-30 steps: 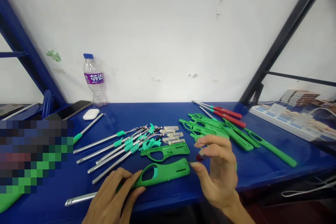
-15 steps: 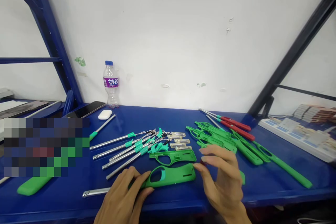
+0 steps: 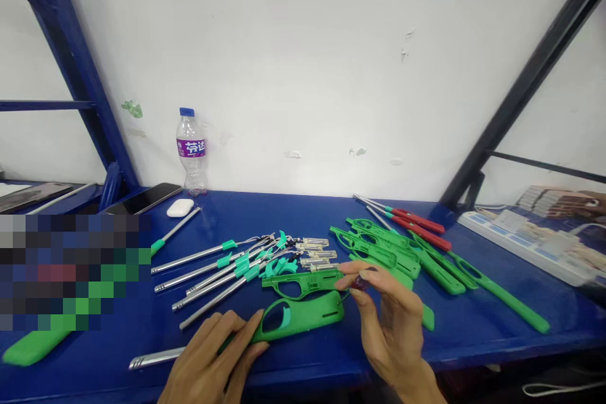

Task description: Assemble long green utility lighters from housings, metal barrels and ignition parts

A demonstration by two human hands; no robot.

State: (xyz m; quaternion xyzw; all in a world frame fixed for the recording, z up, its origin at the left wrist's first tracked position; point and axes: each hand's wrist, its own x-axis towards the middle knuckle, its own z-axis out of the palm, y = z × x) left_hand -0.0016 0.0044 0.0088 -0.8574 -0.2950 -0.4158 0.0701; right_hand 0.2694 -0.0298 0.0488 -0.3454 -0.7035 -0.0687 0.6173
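My left hand (image 3: pixel 213 360) lies over the neck of a green lighter body (image 3: pixel 303 317) with a silver tube (image 3: pixel 151 357), fingers curled round it near the table's front edge. My right hand (image 3: pixel 388 322) hovers just right of the body's rear end, thumb and forefinger pinched on a small dark red part (image 3: pixel 360 282). A bare green half shell (image 3: pixel 303 282) lies just behind the body.
Several silver tubes with teal collars (image 3: pixel 222 265) lie left of centre. Green shells (image 3: pixel 392 249) and red-handled rods (image 3: pixel 411 221) are at the right. A water bottle (image 3: pixel 190 150), phone (image 3: pixel 144 197) and white case (image 3: pixel 180 207) stand at the back left. A power strip (image 3: pixel 525 243) is far right.
The camera view has swung about. My right hand has lifted slightly, raising the pinched red part behind the body's rear end. My left hand stays on the lighter body.
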